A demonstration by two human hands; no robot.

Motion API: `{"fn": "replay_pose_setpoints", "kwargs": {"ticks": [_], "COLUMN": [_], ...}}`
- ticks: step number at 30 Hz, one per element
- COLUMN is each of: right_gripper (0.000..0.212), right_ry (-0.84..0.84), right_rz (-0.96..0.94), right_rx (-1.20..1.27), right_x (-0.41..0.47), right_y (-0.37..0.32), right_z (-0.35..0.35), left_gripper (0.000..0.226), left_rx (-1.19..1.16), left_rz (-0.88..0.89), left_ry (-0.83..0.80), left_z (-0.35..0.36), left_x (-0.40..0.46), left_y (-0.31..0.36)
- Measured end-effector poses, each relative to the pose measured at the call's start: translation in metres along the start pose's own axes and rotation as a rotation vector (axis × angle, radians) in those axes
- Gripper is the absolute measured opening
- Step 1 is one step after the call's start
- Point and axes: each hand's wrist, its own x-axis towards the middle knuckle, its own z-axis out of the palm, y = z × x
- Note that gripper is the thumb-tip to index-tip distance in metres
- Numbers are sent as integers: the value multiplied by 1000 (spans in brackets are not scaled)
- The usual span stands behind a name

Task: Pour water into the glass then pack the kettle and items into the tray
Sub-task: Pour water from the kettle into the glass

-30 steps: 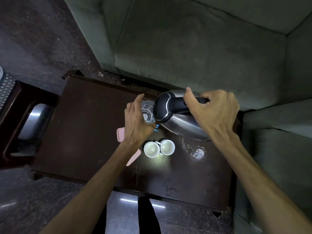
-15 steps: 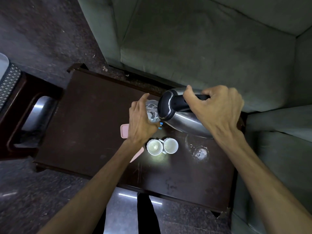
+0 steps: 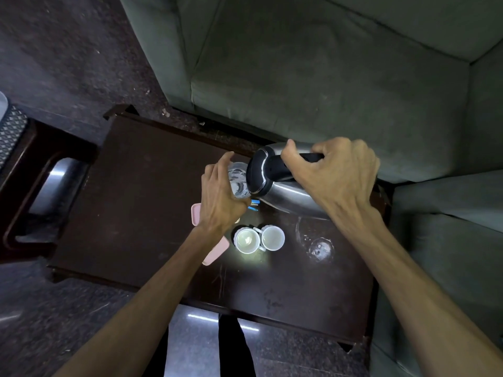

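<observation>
Where the kettle (image 3: pixel 288 197) tips, its spout hides behind the glass (image 3: pixel 238 180).

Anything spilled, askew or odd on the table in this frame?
No spill shows. The kettle is tipped by the right hand toward the glass in the left hand, as expected. Both white cups stand upright.

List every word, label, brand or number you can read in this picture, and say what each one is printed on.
No text can be read.
kettle: no visible brand or marking.
two white cups: plain.
small blue item beside the glass: possibly printed, too small and blurred to read.
</observation>
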Motion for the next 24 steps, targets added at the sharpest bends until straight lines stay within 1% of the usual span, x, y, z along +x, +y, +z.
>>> {"fn": "replay_pose_setpoints", "kwargs": {"ticks": [24], "right_gripper": [69], "right_ry": [-11], "right_rz": [-24], "right_rx": [-6], "right_x": [10], "right_y": [-15], "right_z": [2], "left_gripper": [96], "left_rx": [-6], "left_rz": [-5], "left_ry": [-15], "left_z": [-13], "left_x": [9], "left_y": [-2]}}
